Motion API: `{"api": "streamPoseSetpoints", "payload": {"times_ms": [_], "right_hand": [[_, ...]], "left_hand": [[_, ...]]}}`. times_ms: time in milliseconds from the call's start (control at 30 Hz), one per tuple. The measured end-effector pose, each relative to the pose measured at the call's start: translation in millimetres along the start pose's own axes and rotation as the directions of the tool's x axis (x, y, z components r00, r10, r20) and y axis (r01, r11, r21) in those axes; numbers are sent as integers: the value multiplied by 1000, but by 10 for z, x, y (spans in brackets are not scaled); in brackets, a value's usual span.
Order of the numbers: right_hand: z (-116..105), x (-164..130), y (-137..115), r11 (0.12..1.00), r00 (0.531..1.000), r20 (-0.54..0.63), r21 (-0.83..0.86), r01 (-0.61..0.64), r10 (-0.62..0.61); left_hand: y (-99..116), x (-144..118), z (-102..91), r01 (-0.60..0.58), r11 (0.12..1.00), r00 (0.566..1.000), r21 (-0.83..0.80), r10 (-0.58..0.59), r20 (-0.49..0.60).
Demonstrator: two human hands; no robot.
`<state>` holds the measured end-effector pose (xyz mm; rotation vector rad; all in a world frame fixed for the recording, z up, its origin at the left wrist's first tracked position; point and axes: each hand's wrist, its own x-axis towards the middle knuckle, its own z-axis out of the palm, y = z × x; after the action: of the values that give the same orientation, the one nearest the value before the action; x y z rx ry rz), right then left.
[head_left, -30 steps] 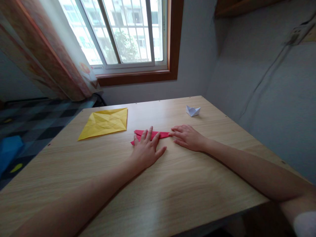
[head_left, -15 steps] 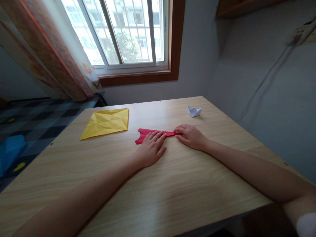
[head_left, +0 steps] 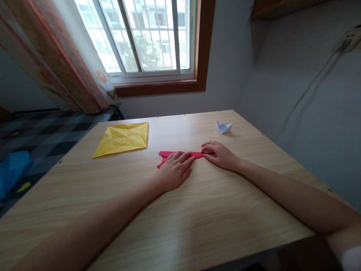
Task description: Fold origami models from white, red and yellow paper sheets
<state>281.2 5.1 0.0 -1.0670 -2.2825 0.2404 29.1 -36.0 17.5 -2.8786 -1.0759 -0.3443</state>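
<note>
A long piece of folded red paper [head_left: 196,155] lies on the wooden table, with a notched, two-pointed end on the left and a narrow tip on the right. My left hand [head_left: 175,171] rests flat across its middle, fingers stretched out, hiding part of it. At the narrow tip, my right hand [head_left: 218,155] is closed, thumb and fingers pinching the paper. Behind my right hand stands a small white paper boat [head_left: 223,127]. A creased sheet of yellow paper [head_left: 124,139] lies flat to the left of the red paper.
The wooden table [head_left: 180,214] reaches back towards the wall under the window [head_left: 152,37]. To the left is a dark checked cloth [head_left: 47,130] with a blue object [head_left: 14,169] on it. A cable [head_left: 306,84] hangs down the right wall.
My left hand has slid slightly right and down along the red paper. My right fingers have curled more around its tip. The whole view has shifted a little.
</note>
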Motion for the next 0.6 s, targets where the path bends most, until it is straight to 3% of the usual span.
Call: {"api": "streamPoseSetpoints", "payload": {"times_ms": [100,333,600], "right_hand": [[-33,5,1,999,999,31,51,-17,15],[-89,9,49,986,993,114,168,-11,-8],[-111,9,24,985,992,120,174,15,-36]], "left_hand": [[2,6,-22,-4,1000,999,-17,4,-50],[-2,-1,4,104,994,987,19,-101,-125],[12,18,2,204,979,979,17,-204,-16]]}}
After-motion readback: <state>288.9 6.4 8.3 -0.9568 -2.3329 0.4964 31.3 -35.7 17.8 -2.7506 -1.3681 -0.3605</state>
